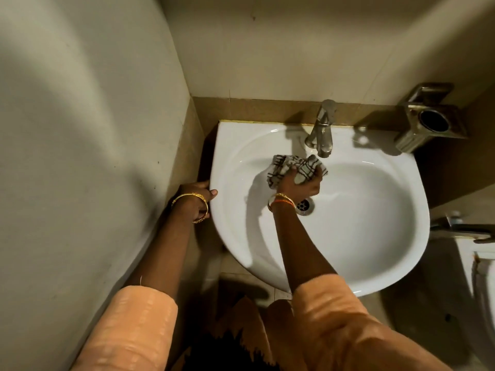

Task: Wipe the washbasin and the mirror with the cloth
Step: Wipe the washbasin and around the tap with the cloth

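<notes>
A: Where is the cloth point(294, 170)?

B: Mid-frame, bunched in the right hand point(300, 184), whose fingers curl round it. It lies against the inner back slope of the white washbasin point(375, 210), just below the tap point(322, 129).

A: And the left hand point(197, 198)?

B: At centre left, on the basin's outer rim, thumb on top; its fingers seem hooked over the edge, though they are mostly hidden.

A: Anything else?

B: The drain point(305, 206) beside the right wrist, and a metal holder point(431, 124) on the wall at upper right.

metal tap point(322, 129) at back rim | square metal holder point(431, 120) on wall, right
</notes>
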